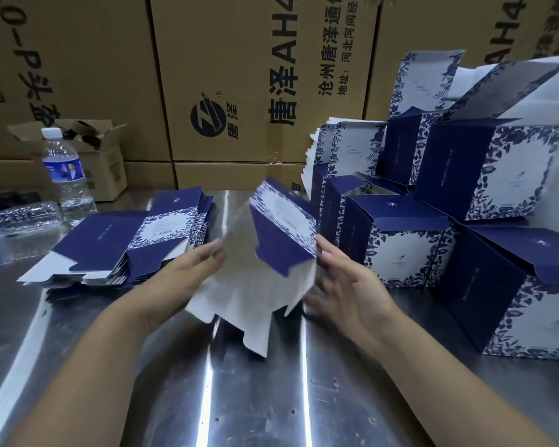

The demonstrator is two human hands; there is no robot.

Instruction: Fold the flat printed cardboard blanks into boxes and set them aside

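Note:
A blue-and-white printed cardboard blank (281,233) is partly opened up above the steel table, its white inside flaps (249,304) hanging toward me. My left hand (188,272) holds its left side with fingers stretched along the panel. My right hand (346,285) lies against its right edge with fingers spread; motion blur hides the exact contact. A stack of flat blanks (117,246) lies on the table to the left. Several folded boxes (400,240) are piled at the right, some with open lids.
The reflective steel table (239,398) fills the foreground. A water bottle (67,169) stands at the back left beside a crushed plastic bottle (23,216) and a small open carton (91,150). Large brown shipping cartons (239,75) form a wall behind.

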